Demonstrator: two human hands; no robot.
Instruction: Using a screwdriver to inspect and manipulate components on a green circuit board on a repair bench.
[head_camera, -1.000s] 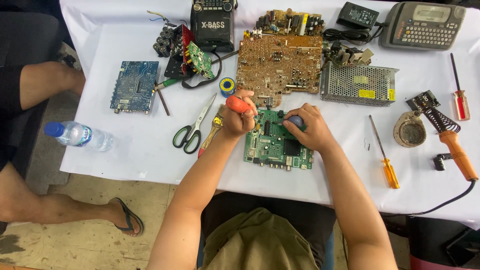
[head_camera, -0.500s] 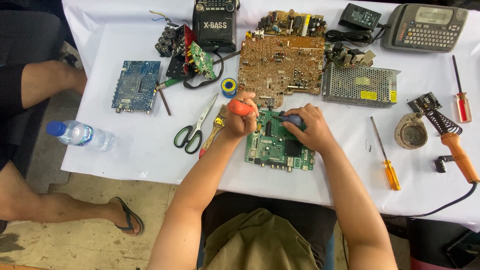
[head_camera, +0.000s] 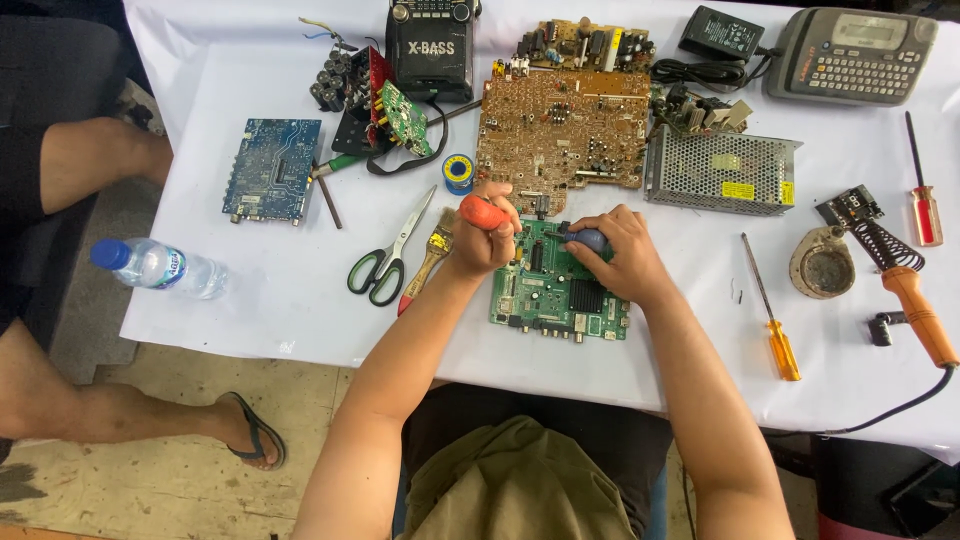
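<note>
A table covered in white cloth (head_camera: 250, 300) carried the work. At its centre lay a green circuit board (head_camera: 555, 295); at twelve o'clock, a large brown circuit board (head_camera: 560, 130); at nine, green-handled scissors (head_camera: 385, 262) and a blue circuit board (head_camera: 270, 170); at three, a perforated metal box (head_camera: 720, 170) and an orange-handled screwdriver (head_camera: 772, 312).

The person has two bare arms without sleeves, watch or rings. The left hand (head_camera: 483, 243) and right hand (head_camera: 622, 262) wear no gloves. At the bottom centre of the frame an olive-green garment (head_camera: 520, 485) covers the body.
</note>
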